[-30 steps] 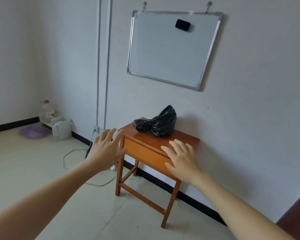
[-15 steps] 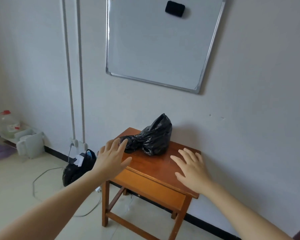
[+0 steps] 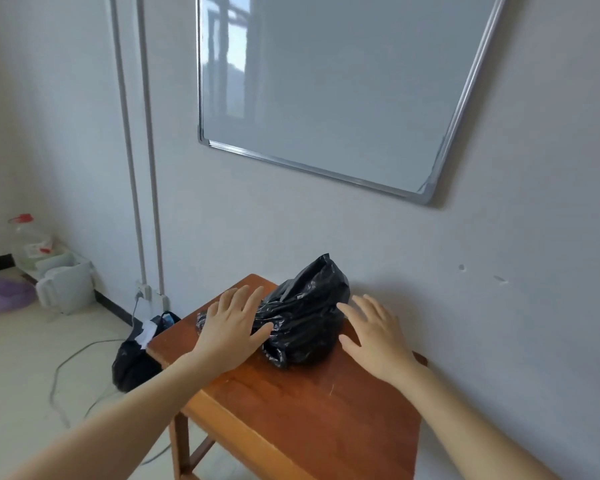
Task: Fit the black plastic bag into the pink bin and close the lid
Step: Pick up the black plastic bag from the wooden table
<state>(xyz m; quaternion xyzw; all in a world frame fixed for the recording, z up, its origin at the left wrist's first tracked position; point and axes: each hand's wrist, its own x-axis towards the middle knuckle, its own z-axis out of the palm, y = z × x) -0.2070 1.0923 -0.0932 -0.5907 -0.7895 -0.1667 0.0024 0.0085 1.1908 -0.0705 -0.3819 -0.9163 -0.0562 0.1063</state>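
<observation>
A crumpled black plastic bag [image 3: 303, 317] lies on a small wooden table [image 3: 312, 410] against the wall. My left hand [image 3: 231, 329] is spread open over the bag's left end, covering part of it. My right hand [image 3: 373, 336] hovers open just right of the bag, fingers apart, close to it but not gripping it. No pink bin is in view.
A whiteboard [image 3: 329, 88] hangs on the wall above the table. On the floor left of the table sit another black bag [image 3: 136, 358], a cable [image 3: 70, 362], a white container [image 3: 65, 287], a clear jug [image 3: 28, 240] and a purple basin [image 3: 4, 294].
I have come closer to the table. Both hands have moved forward, from over the table's front edge to either side of the black bag.
</observation>
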